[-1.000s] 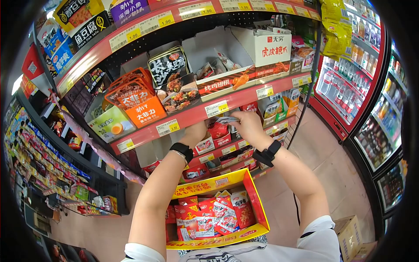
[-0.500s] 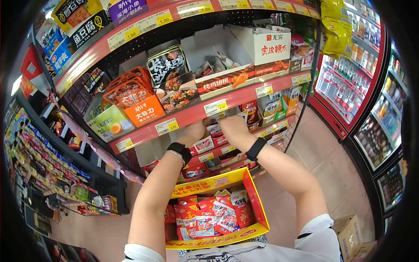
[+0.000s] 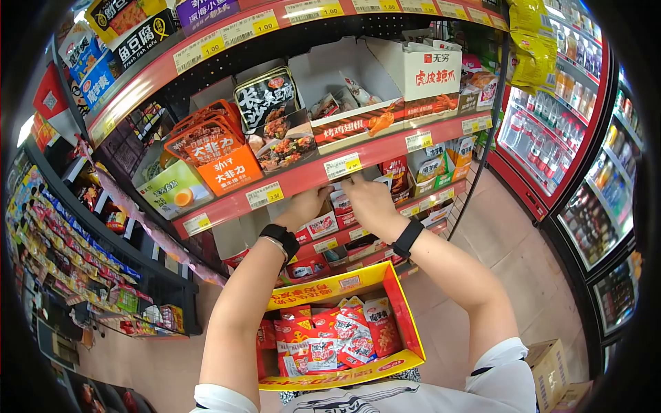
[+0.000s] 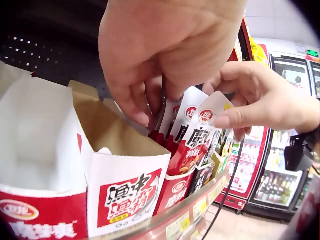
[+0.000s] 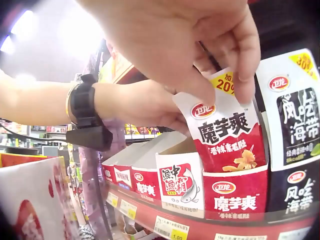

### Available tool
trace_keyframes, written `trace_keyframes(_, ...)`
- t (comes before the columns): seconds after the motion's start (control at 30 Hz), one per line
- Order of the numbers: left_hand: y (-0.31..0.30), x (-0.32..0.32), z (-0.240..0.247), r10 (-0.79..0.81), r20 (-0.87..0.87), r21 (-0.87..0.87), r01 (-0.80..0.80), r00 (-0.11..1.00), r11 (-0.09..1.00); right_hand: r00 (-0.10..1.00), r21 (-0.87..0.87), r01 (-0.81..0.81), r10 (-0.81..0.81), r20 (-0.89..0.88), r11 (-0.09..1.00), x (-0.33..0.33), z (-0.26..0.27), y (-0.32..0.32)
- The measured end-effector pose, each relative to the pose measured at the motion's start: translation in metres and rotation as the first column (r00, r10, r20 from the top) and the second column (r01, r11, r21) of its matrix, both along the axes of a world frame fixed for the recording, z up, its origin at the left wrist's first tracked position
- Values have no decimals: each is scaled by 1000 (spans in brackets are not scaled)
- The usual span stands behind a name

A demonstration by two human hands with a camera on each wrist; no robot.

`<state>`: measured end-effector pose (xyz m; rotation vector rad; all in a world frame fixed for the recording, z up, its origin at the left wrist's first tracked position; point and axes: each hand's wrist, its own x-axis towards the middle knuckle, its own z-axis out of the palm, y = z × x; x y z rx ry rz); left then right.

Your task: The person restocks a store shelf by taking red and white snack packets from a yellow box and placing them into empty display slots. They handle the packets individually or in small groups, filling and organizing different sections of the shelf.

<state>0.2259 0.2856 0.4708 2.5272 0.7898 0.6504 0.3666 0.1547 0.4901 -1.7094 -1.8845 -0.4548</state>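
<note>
Beyond the yellow carton in front of you, your right hand is pinching the top of a red-and-white konjac packet, which is standing with its long axis upright in its display box, directly below that hand. Your left hand is lying just left of it, but the packet is partly covering its fingers in the right wrist view, so you cannot tell whether it is gripping anything.
</note>
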Motion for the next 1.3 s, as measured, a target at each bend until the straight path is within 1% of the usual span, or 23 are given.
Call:
trace_keyframes(0.07, -9, -1, 10, -41, -12, -34, 41, 999, 999, 998, 51, -20, 17, 62, 999, 5, -3, 2)
trace_keyframes(0.2, -15, 0, 13, -78, -70, -26, 76, 995, 997, 999, 81, -28, 25, 41, 996, 8, -9, 0)
trace_keyframes(0.27, -20, 0, 13, -121, -141, 87, 134, 983, 987, 998, 92, -40, 36, 49, 995, 9, -11, -3)
trace_keyframes(0.43, -25, -2, 12, -131, -104, -13, 131, 986, 991, 999, 86, -44, 43, 13, 995, 17, -4, -20)
trace_keyframes(0.5, -29, -3, 14, -99, -151, 40, 106, 984, 994, 999, 87, -53, 53, 5, 995, 18, 3, -30)
trace_keyframes(0.53, -23, -4, 5, -135, -107, 192, 154, 985, 969, 998, 103, -53, 54, -10, 993, 15, 9, -37)
trace_keyframes(0.57, -28, -5, 14, -161, -102, 113, 173, 982, 978, 998, 89, -43, 47, -41, 995, 13, 12, -42)
trace_keyframes(0.63, -41, -13, 27, -169, -72, 97, 175, 983, 980, 990, 91, -103, 111, -88, 991, 4, 23, -57)
trace_keyframes(0.7, -53, -28, 36, -234, -22, 85, 235, 972, 968, 967, 69, -197, 206, -151, 978, -7, 30, -69)
trace_keyframes(0.73, -60, -36, 39, -216, -45, 98, 219, 975, 971, 952, 7, -217, 213, -219, 976, -15, 33, -75)
trace_keyframes(0.77, -66, -45, 44, -209, -39, 83, 212, 977, 974, 951, -9, -224, 217, -220, 975, -22, 37, -81)
trace_keyframes(0.83, -84, -68, 56, -299, -68, 134, 305, 952, 943, 933, -285, -359, 334, -134, 889, -35, 41, -91)
trace_keyframes(0.87, -95, -80, 67, -295, -65, 121, 301, 953, 946, 904, -385, -404, 425, -33, 830, -41, 39, -93)
trace_keyframes(0.9, -108, -93, 79, -299, -148, 3, 303, 943, 953, 859, -514, -433, 512, 13, 740, -48, 38, -95)
trace_keyframes(0.93, -117, -105, 88, -311, -228, -111, 293, 923, 950, 825, -607, -450, 566, -2, 655, -57, 36, -97)
trace_keyframes(0.97, -124, -117, 92, -308, -226, -116, 289, 924, 950, 788, -690, -458, 616, -23, 560, -65, 33, -99)
trace_keyframes(1.0, -130, -129, 93, -352, -229, -197, 311, 908, 930, 785, -694, -462, 619, -30, 552, -75, 27, -99)
trace_keyframes(1.03, -136, -140, 94, -396, -227, -277, 330, 890, 902, 754, -723, -461, 656, -15, 514, -85, 15, -96)
trace_keyframes(1.07, -141, -149, 95, -394, -224, -285, 326, 892, 901, 721, -752, -456, 693, 1, 476, -92, 4, -94)
trace_keyframes(1.13, -149, -164, 94, -375, -320, -326, 271, 870, 906, 686, -745, -475, 727, 20, 468, -104, -18, -89)
trace_keyframes(1.2, -152, -175, 89, -373, -347, -355, 248, 860, 901, 647, -738, -497, 761, 35, 457, -115, -33, -84)
trace_keyframes(1.27, -153, -182, 86, -377, -406, -402, 208, 832, 892, 652, -876, -362, 758, 7, 319, -125, -44, -79)
trace_keyframes(1.3, -153, -185, 82, -378, -403, -409, 205, 834, 889, 650, -878, -363, 760, 0, 311, -128, -52, -79)
